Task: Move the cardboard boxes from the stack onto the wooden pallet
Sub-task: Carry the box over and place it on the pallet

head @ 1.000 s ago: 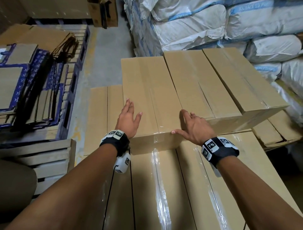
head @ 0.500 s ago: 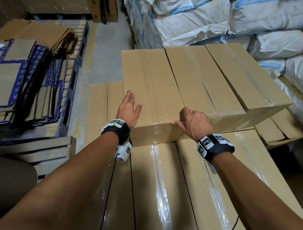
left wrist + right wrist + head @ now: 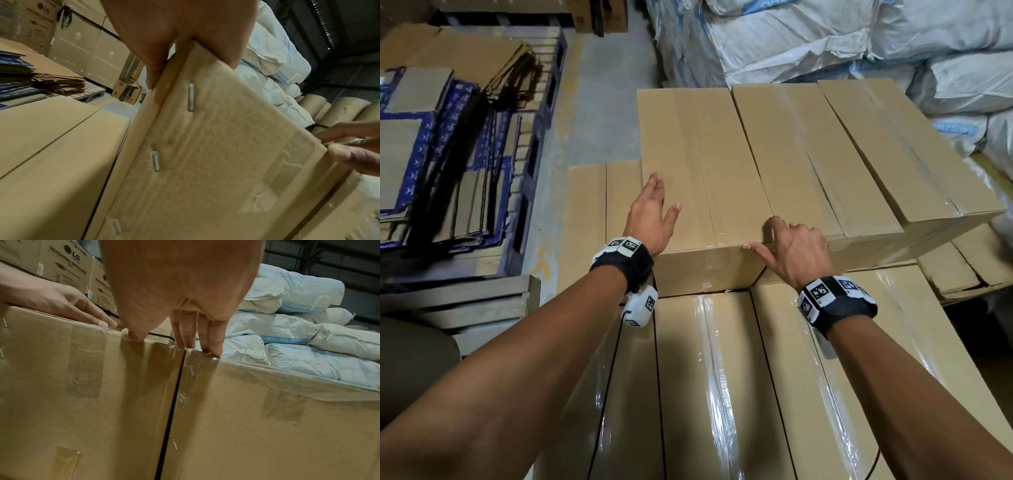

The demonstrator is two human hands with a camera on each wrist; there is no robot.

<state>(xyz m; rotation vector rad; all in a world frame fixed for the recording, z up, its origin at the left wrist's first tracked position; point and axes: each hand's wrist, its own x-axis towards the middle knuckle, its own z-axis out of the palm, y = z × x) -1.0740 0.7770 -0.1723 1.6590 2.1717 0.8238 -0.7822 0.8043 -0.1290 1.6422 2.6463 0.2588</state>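
Observation:
Three long cardboard boxes lie side by side on top of the stack. I am at the leftmost box. My left hand is at its near left corner, with straight fingers down the left side and the thumb on top. My right hand grips the near right corner: the thumb lies on the front top edge and the fingers reach into the seam with the middle box. The right wrist view shows those fingertips at the seam. The box's stapled end face fills the left wrist view. A wooden pallet stands to my left.
Taped boxes of the lower layer lie under my arms. Flattened cartons are piled on a pallet at the left. White sacks are stacked behind and to the right. A strip of concrete floor runs between them.
Both hands keep their places at the box's near corners. The view has drawn a little closer and tilted down. The box shows no clear movement.

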